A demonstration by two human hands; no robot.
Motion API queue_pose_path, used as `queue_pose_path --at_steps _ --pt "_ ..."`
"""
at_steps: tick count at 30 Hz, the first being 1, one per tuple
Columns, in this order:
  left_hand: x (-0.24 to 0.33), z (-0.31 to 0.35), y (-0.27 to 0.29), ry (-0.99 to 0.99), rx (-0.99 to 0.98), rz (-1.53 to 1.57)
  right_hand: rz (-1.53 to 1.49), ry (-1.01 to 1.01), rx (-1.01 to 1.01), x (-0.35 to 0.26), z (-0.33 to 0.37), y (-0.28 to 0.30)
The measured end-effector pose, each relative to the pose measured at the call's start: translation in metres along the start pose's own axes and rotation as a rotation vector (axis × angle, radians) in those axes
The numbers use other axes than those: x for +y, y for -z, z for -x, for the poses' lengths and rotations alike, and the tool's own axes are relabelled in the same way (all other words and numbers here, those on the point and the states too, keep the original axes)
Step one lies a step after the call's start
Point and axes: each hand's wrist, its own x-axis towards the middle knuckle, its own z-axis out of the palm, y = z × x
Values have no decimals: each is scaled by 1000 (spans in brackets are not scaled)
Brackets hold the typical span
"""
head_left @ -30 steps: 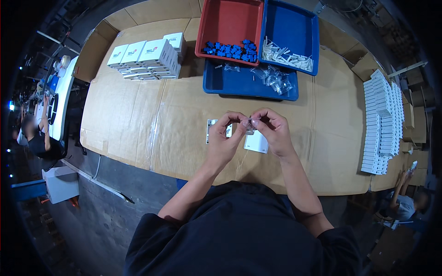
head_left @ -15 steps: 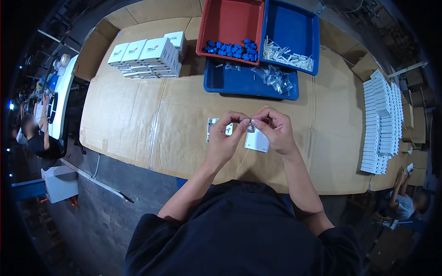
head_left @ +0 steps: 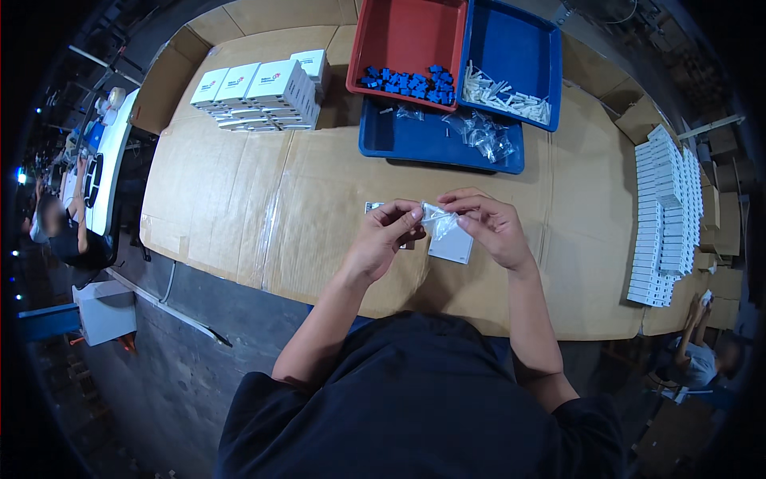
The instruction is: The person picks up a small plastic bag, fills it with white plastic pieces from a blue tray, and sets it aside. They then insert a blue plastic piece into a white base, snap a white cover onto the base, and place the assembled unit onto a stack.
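Observation:
Between my hands is a small clear plastic bag (head_left: 438, 222), held above the cardboard-covered table. My left hand (head_left: 384, 239) pinches its left edge between thumb and fingers. On the other side, my right hand (head_left: 492, 229) grips the bag's right edge with thumb and fingertips. What lies inside the bag is too small to make out. Under the bag, a white flat box-like piece (head_left: 451, 244) lies on the cardboard, partly covered by the bag and my right hand. Another small light-coloured piece (head_left: 373, 207) shows behind my left hand, mostly hidden.
Ahead, a red tray (head_left: 408, 44) holds blue plastic pieces, and a blue tray (head_left: 511, 48) holds white sticks. A lower blue tray (head_left: 383, 140) holds more clear bags. White boxes (head_left: 271, 84) are stacked at back left; more white pieces (head_left: 666, 215) stand at right. Two people work farther off.
My hands have moved slightly apart, and the clear bag now shows spread between them. Before, my fingertips met closely over it.

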Motion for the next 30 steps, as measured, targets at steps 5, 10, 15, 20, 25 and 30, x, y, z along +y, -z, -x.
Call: queue_pose_path --at_steps 5,10,15,20,25,30 --pt "-6 -4 -6 -190 46 -144 22 -235 97 10 0 -4" --pt "-4 -4 -14 -218 101 -258 -9 -332 102 21 -2 -21" --pt "-3 -4 -13 -271 131 -355 -103 -302 159 32 -2 -24" --pt "-6 -2 -11 -281 102 -311 -121 -379 231 26 -4 -25" --pt "-10 -3 -11 -258 79 -292 -61 -405 195 37 -1 -24" --pt "-8 -3 -11 -328 78 -476 -176 -371 277 29 -1 -38"
